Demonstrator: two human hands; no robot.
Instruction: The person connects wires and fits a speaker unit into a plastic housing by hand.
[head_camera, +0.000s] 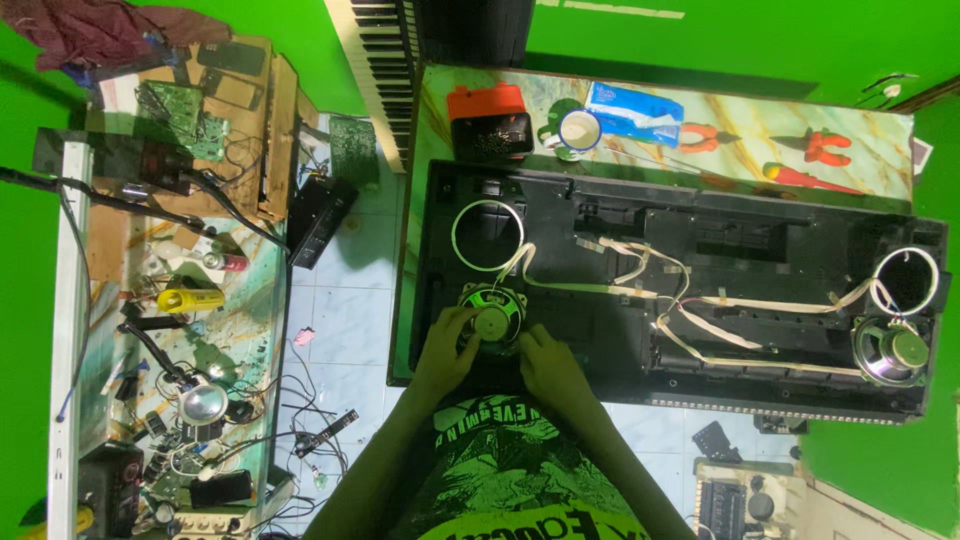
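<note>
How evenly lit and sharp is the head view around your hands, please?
Head view: bright glare on the metal dome at the side bench; the black keyboard shell swallows detail; both hands on the small speaker look slightly soft; wide-angle bending at the edges.

A speaker sits between my left hand and right hand; another speaker lies far right.

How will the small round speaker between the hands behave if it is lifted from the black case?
The speaker probably feels heavy for its size: a large round magnet shows on its back. Its thin cable would likely tug, since it runs onward into the black keyboard case. The cone is probably fragile.
</note>
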